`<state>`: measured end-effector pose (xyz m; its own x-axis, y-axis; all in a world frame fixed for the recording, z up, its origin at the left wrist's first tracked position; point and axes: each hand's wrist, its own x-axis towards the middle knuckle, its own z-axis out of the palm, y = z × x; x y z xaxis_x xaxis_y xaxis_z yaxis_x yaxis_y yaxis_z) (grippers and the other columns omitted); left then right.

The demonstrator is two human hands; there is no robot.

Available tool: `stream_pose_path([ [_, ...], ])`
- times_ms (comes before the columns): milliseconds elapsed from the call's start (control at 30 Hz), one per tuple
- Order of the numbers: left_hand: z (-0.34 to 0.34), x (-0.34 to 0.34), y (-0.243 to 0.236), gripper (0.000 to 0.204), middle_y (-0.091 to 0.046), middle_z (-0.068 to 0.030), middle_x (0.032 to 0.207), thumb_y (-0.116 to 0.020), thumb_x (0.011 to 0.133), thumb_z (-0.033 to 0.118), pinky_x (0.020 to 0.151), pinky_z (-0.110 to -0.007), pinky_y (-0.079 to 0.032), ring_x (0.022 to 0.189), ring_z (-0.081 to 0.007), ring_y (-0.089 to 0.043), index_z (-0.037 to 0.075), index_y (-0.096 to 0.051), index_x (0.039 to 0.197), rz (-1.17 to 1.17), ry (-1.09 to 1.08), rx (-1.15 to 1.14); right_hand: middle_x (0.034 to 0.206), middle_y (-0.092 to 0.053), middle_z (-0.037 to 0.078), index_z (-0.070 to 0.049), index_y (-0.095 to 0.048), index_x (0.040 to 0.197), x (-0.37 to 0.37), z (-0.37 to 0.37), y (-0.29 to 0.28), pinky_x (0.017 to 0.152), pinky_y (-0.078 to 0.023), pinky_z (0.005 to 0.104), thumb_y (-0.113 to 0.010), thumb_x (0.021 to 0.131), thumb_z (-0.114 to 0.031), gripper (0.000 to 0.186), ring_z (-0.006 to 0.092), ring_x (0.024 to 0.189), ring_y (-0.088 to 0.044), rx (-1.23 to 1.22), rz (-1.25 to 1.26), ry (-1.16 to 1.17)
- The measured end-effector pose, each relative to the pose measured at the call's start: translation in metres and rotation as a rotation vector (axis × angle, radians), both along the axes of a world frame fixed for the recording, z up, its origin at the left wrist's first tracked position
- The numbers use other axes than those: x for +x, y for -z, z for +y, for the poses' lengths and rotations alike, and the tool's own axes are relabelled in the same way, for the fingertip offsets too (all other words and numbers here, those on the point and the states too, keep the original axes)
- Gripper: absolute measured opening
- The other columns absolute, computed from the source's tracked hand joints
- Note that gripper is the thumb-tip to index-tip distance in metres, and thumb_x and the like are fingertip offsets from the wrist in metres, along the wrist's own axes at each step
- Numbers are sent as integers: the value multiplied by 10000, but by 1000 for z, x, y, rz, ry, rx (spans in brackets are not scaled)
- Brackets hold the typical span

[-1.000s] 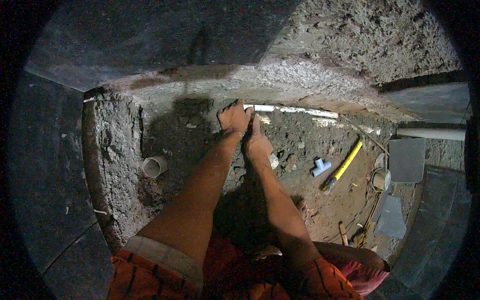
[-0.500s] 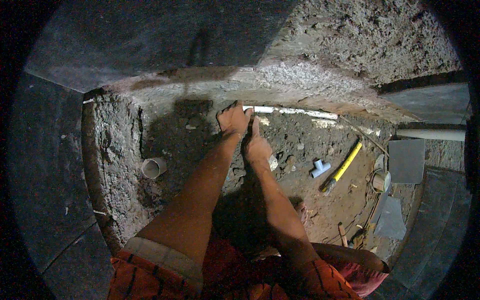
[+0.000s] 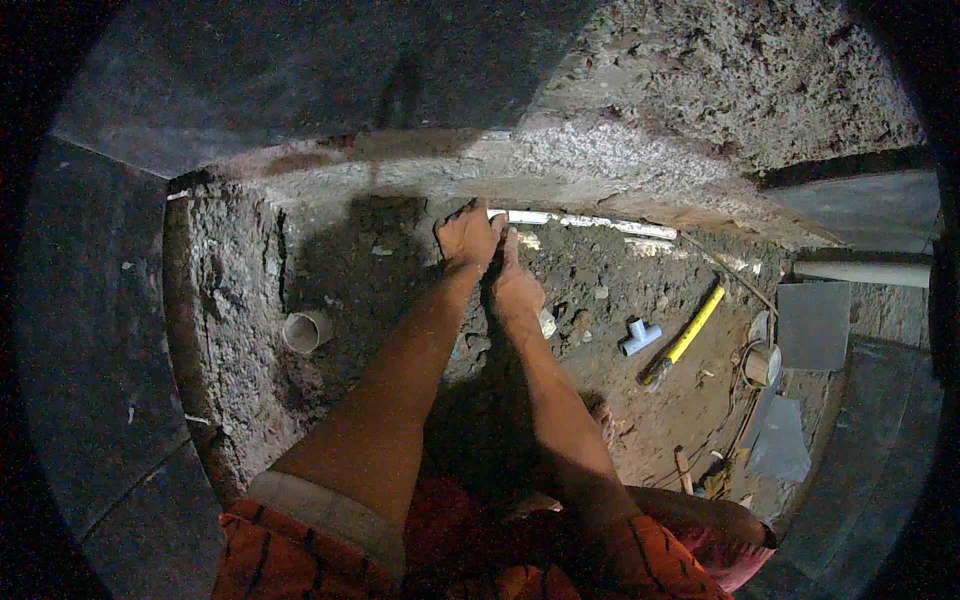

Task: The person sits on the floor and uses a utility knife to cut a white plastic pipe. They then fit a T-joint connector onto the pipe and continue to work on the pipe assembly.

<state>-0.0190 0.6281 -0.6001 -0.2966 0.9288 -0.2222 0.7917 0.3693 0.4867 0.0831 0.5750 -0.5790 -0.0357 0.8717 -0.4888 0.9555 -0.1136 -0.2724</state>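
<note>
A white pipe [image 3: 590,221] lies along the foot of the far wall, over the dirt. My left hand [image 3: 466,240] is closed at the pipe's left end, its fingers curled and partly hidden from above. Beside it, my right hand [image 3: 518,292] has its index finger stretched forward, the tip at or very near the pipe's underside. The other right fingers are mostly out of sight, and nothing shows in that hand. Farther right on the dirt rest a light blue-grey tee fitting [image 3: 640,337] and a yellow-handled tool [image 3: 692,328].
A short round pipe stub [image 3: 306,332] stands out of the dirt at left. At right are a square grey tile [image 3: 813,324], a broken tile [image 3: 780,440], a round container [image 3: 761,364] and another pale pipe [image 3: 870,269]. A rough wall [image 3: 700,90] rises beyond the trench.
Almost nothing differs. Both hands keep their places at the left end of the pipe, with only a tiny shift of the view.
</note>
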Motion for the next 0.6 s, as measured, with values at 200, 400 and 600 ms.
stream_pose_path([
  [200,-1,0,3,500,-763,-161,1020,-658,914,500,886,-511,-512,978,-367,-729,101,-686,1213,56,25,49,1014,-754,231,-267,-39,1660,-5,1,-2,737,-572,569,-466,1015,-347,778,432,846,-738,7,-14,26],
  [400,3,8,-2,531,-760,-172,1037,-660,915,511,871,-511,-519,975,-368,-730,103,-665,1254,32,33,-3,1007,-754,233,-292,-47,1658,10,-2,30,734,-569,559,-485,1008,-344,785,427,848,-741,93,-4,46],
  [600,-1,5,-12,543,-759,-178,1034,-656,920,514,855,-508,-546,974,-376,-731,110,-648,1284,30,-8,-63,1003,-754,230,-297,-46,1658,4,1,7,738,-573,547,-489,1005,-315,789,411,849,-746,-49,-16,35],
])
